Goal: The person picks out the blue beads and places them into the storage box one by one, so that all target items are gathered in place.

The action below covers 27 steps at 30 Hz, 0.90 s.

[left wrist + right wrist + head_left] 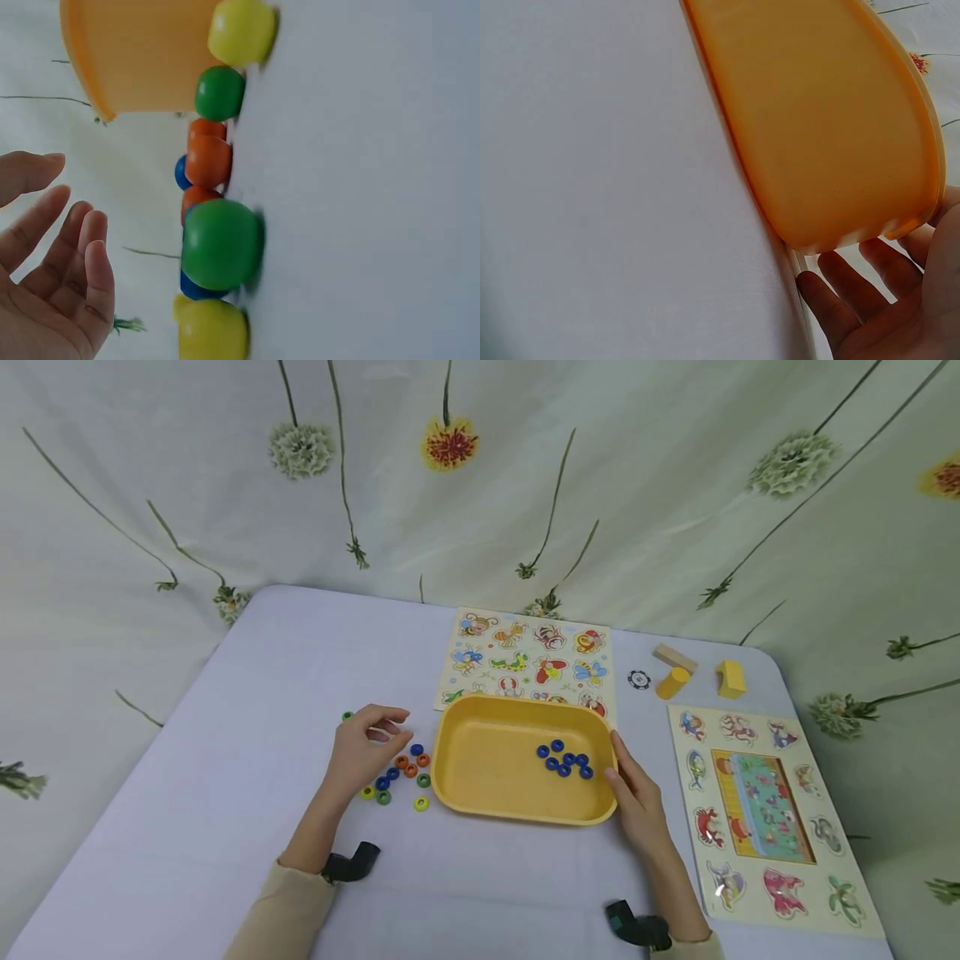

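A yellow plastic tray stands on the table with several blue beads grouped at its right side. My right hand holds the tray's right end, thumb at the rim and fingers against the outer wall. Left of the tray lie loose beads in orange, blue, green and yellow. Over these beads hovers my left hand, fingers loosely bent. In the left wrist view a gap shows between thumb and fingertips, with nothing in it.
A puzzle board with insects lies behind the tray, partly covered by it. To the right is a sea-animal puzzle board. Behind that sit a yellow cylinder, a yellow block, a wooden block and a patterned disc.
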Each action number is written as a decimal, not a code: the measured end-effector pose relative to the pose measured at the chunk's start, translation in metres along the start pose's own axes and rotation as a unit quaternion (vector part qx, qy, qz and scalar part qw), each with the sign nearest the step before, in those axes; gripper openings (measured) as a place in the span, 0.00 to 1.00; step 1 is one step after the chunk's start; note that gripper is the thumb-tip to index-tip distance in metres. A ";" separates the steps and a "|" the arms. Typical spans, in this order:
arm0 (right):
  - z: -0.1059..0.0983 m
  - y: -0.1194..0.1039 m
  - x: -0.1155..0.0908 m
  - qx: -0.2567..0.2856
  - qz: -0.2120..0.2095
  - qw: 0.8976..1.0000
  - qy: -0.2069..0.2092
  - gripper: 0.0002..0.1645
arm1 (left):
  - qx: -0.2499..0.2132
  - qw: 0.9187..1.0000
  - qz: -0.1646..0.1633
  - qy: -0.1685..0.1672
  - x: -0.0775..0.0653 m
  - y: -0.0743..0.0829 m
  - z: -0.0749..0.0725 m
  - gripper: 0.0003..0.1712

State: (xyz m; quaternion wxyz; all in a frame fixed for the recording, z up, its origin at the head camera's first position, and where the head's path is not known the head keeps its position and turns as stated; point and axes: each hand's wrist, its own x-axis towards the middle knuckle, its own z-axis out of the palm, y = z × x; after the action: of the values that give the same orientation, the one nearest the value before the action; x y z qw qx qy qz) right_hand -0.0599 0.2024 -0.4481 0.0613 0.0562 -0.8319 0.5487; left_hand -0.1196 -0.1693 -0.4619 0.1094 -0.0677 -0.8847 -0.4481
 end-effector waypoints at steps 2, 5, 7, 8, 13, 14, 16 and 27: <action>0.001 0.000 0.000 0.000 0.002 1.000 0.004 0.28 | 0.025 0.999 -0.016 -0.011 -0.001 -0.014 0.003 0.20; 0.001 -0.001 -0.001 -0.005 0.001 1.000 0.001 0.28 | 0.020 0.998 -0.048 -0.039 -0.003 -0.015 0.004 0.19; 0.002 -0.002 -0.001 -0.004 0.001 1.000 0.000 0.28 | 0.007 0.996 -0.068 -0.061 -0.004 -0.010 0.003 0.19; 0.002 -0.002 -0.001 -0.004 0.000 1.000 -0.003 0.28 | 0.005 0.994 -0.078 -0.074 -0.005 -0.007 0.002 0.19; 0.001 -0.003 -0.002 -0.003 0.003 1.000 -0.004 0.28 | 0.030 0.988 -0.095 -0.116 -0.007 -0.007 0.003 0.18; 0.001 -0.003 -0.002 -0.001 0.005 1.000 -0.003 0.28 | 0.038 0.988 -0.093 -0.118 -0.007 -0.007 0.004 0.17; 0.001 -0.003 -0.002 -0.001 0.004 1.000 0.001 0.28 | 0.046 0.988 -0.088 -0.115 -0.007 -0.008 0.006 0.15; 0.000 0.000 -0.001 -0.005 -0.005 1.000 0.002 0.29 | 0.044 0.992 -0.085 -0.087 -0.006 -0.008 0.011 0.12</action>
State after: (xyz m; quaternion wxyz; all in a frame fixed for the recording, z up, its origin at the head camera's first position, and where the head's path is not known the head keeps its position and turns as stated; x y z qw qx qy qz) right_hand -0.0594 0.2020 -0.4484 0.0657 0.0592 -0.8339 0.5447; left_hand -0.1171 -0.1655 -0.4754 -0.0038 -0.0265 -0.9124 -0.4085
